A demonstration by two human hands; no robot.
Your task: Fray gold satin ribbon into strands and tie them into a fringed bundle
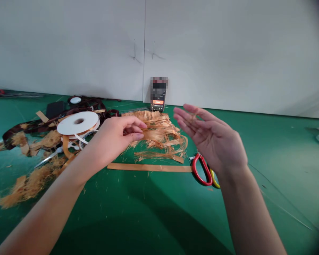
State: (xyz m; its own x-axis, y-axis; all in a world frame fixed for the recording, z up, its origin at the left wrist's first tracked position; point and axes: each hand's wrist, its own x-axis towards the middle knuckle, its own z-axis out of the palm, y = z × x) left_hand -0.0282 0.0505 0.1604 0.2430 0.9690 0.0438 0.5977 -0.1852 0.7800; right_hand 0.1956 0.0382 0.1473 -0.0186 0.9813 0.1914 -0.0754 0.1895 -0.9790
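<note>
My left hand point(122, 132) is closed in a loose pinch at the near left side of a pile of frayed tan ribbon point(162, 141). A frayed strip of ribbon shows at its fingertips, partly hidden by the thumb. To the right, my right hand point(215, 138) is raised with palm up and fingers stretched out; a few thin tan threads cling near its fingers. Below the pile lies a flat uncut-looking strip of tan ribbon point(149, 167). Scissors with red and yellow handles point(202, 171) rest at its right end, their blades mostly hidden.
At the left sit a white ribbon spool point(78, 124), dark brown ribbon point(21, 129), clumps of tan fibre point(32, 187) and small silver scissors point(49, 157). A phone point(158, 95) leans against the white wall point(228, 53) behind the green table point(149, 219).
</note>
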